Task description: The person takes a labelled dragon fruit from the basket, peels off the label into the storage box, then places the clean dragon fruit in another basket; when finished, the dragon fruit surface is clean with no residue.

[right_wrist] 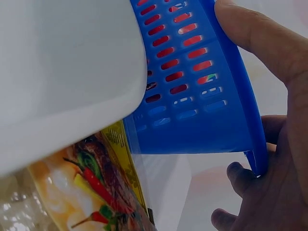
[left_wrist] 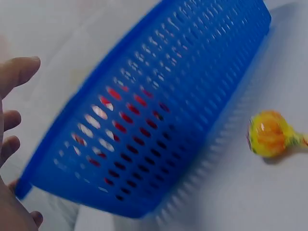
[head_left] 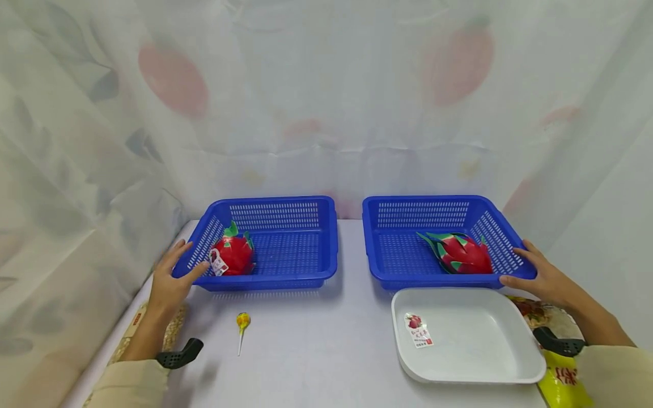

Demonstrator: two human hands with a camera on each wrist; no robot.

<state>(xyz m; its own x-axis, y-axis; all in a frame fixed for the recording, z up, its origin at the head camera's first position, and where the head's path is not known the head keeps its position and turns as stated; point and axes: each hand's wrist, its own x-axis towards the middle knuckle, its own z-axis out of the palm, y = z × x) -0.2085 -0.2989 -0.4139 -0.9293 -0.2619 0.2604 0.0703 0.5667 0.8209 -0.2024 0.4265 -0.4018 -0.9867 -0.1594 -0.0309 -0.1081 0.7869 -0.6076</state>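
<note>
My left hand [head_left: 172, 277] spreads at the near-left corner of the left blue basket [head_left: 285, 279], thumb above the rim. In the left wrist view a gap shows between thumb and rim. A red dragon fruit [head_left: 236, 255] with a white sticker sits in that basket's left side. My right hand [head_left: 546, 277] spreads around the near-right corner of the right blue basket [head_left: 408, 280]. Its thumb [right_wrist: 240, 21] lies at the rim; other fingers are partly hidden behind the corner. Another red dragon fruit [head_left: 464, 255], green-tipped, lies inside that basket.
In front of the right basket stands a white tray [head_left: 474, 340] with a dragon fruit sticker. A yellow printed food bag [head_left: 563, 377] lies beside and partly beneath it. A yellow lollipop [head_left: 243, 321] lies before the left basket. A bag of pale grains [head_left: 173, 331] is under my left forearm.
</note>
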